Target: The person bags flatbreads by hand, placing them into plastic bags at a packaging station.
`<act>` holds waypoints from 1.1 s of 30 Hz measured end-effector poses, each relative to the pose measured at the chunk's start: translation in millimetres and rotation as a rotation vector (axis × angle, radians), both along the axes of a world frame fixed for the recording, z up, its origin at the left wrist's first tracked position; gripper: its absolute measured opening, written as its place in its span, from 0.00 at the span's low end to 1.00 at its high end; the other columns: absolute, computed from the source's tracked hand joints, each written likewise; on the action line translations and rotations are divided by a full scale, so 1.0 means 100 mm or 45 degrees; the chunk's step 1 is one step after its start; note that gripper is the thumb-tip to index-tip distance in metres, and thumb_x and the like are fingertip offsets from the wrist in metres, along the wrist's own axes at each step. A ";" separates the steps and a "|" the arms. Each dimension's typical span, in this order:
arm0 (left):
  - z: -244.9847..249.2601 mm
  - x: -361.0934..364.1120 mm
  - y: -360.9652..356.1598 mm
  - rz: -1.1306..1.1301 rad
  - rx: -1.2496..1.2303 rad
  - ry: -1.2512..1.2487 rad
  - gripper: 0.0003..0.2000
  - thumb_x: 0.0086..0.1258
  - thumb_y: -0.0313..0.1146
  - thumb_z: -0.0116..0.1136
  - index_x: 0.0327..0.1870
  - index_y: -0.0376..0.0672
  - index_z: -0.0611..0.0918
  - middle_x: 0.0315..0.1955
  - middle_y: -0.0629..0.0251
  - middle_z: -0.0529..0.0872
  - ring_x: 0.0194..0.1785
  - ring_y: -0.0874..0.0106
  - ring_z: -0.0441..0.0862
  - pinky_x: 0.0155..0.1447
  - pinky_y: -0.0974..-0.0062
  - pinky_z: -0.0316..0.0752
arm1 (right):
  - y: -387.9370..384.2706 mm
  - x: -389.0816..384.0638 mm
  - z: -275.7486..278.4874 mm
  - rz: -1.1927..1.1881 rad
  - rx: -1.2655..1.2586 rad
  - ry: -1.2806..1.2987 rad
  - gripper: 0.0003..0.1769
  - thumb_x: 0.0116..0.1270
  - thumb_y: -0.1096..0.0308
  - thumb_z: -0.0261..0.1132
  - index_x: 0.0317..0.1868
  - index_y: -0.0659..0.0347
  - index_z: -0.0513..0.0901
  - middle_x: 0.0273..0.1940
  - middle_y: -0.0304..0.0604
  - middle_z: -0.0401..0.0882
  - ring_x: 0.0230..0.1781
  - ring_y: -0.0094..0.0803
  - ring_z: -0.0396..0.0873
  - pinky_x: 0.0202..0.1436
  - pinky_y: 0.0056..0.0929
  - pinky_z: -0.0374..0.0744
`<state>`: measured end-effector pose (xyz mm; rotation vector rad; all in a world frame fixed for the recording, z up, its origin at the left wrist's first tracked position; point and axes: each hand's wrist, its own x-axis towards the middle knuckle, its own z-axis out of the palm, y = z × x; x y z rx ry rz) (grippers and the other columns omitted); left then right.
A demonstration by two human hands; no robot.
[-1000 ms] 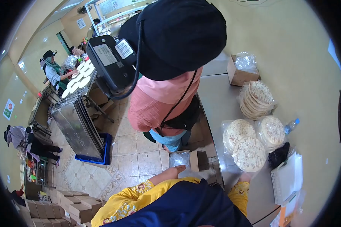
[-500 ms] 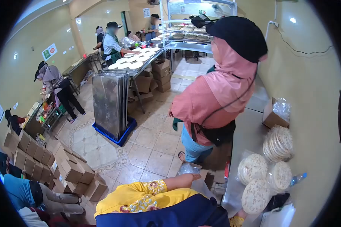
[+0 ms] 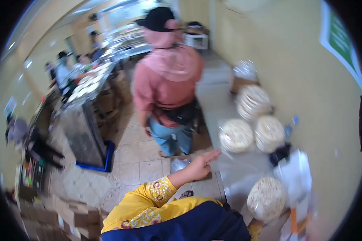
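My left hand (image 3: 197, 166), below an embroidered yellow cuff, reaches across in front of me with fingers stretched toward the metal table's edge; nothing shows in it. At the lower right, my right hand (image 3: 276, 225) is mostly hidden under a clear bag of round, brown-speckled flatbreads (image 3: 266, 199) and appears to hold it. Farther along the metal table (image 3: 239, 172) lie more bagged flatbreads: one pack (image 3: 236, 135) near the edge, another (image 3: 269, 133) beside it, and a leaning stack (image 3: 253, 102) behind.
A person in a pink top (image 3: 169, 76) stands ahead, left of the table. White plastic bags (image 3: 293, 174), a black bag (image 3: 280, 154) and a blue-capped bottle (image 3: 290, 127) lie along the wall. Metal trays (image 3: 80, 132) stand in a blue tub (image 3: 106, 158); cardboard boxes (image 3: 74, 213) fill the lower left.
My view has swung right. The flatbread bag at my right hand has come away from the other packs, nearer to me. My left hand has moved up toward the table edge.
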<state>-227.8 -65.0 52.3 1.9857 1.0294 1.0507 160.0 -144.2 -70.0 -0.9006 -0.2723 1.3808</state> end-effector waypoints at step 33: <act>-0.80 2.41 0.53 -1.270 0.560 0.871 0.34 0.53 0.18 0.48 0.67 0.36 0.61 0.69 0.56 0.60 0.63 0.57 0.70 0.61 0.67 0.71 | -1.08 -0.39 -0.61 -0.559 0.466 0.578 0.38 0.64 0.40 0.48 0.64 0.61 0.67 0.63 0.53 0.67 0.63 0.51 0.65 0.65 0.51 0.66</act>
